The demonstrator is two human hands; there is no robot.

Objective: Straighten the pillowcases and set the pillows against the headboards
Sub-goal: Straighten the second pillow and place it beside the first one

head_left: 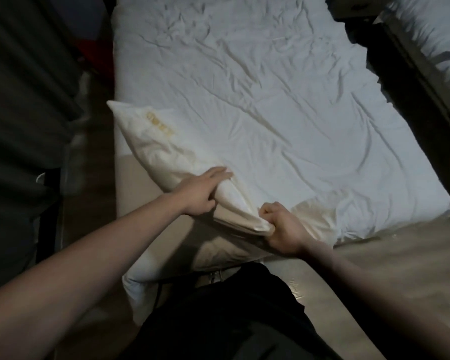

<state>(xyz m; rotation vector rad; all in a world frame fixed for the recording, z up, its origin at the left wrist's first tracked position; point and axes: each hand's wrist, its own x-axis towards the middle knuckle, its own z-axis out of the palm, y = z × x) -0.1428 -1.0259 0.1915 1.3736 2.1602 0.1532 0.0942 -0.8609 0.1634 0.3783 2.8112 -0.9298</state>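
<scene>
A white pillow [151,141] in a cream pillowcase with gold lettering lies at an angle along the bed's near left corner. My left hand [200,190] rests on the pillow's near end, fingers stretched over the fabric and thumb tucked beneath a fold. My right hand [281,224] is a closed fist gripping the bunched open end of the pillowcase [244,219]. A second white pillow [320,216] lies flat just right of my right hand, partly hidden by it.
The wrinkled white sheet [270,100] covers the whole bed. A beige padded headboard [390,266] runs along the near edge. Dark curtains [24,100] hang on the left. Another bed with white bedding [437,40] stands at the far right, across a dark gap.
</scene>
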